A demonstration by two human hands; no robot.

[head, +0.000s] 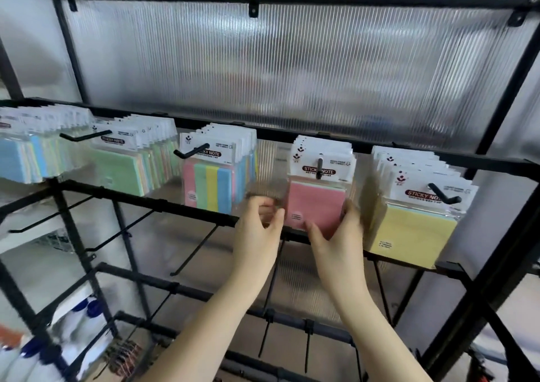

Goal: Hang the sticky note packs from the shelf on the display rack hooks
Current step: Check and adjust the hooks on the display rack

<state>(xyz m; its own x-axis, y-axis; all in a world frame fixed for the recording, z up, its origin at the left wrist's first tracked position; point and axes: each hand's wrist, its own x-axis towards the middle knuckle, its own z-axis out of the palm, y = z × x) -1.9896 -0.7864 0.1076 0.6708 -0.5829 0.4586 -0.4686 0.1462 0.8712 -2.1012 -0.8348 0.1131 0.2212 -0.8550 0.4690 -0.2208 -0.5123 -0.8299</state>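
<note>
A pink sticky note pack (317,203) hangs at the front of a short row on the centre hook (320,165). My right hand (336,235) grips its lower right corner, thumb across the front and fingers behind the right edge. My left hand (258,226) hovers at the pack's left edge with fingers curled. Motion blur hides whether it pinches the clear wrapper. More packs hang on neighbouring hooks: yellow packs (415,232) to the right, striped multicolour packs (214,185) to the left, then green packs (122,171) and blue packs (20,159).
A ribbed translucent panel (292,65) backs the black rack frame (496,95). Below the filled row, bare hooks (193,256) stick out from lower bars. Blurred goods lie at the bottom left (73,337).
</note>
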